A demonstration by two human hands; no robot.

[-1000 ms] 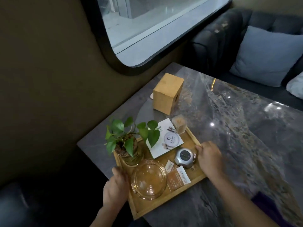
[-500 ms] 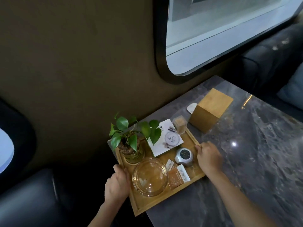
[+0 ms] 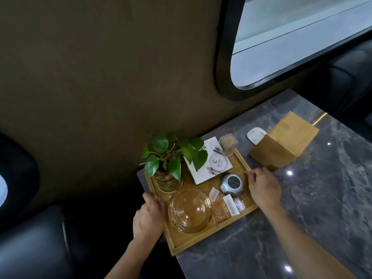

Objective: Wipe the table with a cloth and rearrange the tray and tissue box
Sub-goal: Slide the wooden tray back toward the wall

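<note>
A dark marbled desk is seen under a brown wall and a rounded window, with dark seat cushions beyond its edges. The wooden tray is taken as the landmark: it lies at the desk's corner nearest the wall, with its left side overhanging the desk edge. Beyond the tray's far right corner, near it but apart, a wooden tissue box stands on the desk, and a small white object is partly hidden behind that box.

The tray is gripped on both sides. The left hand is closed on the tray's left rim, thumb over the top; the right hand is closed on the right rim, its fingers curled over the edge.

Inside the tray, a potted green plant in a glass vessel is set at the far left corner. A clear glass bowl is placed in front of it, nearer the left hand. A white card lies at the far middle, with a small clear box at the far right corner. A round silver device rests just beside the right hand, and small paper packets lie in front of it.
</note>
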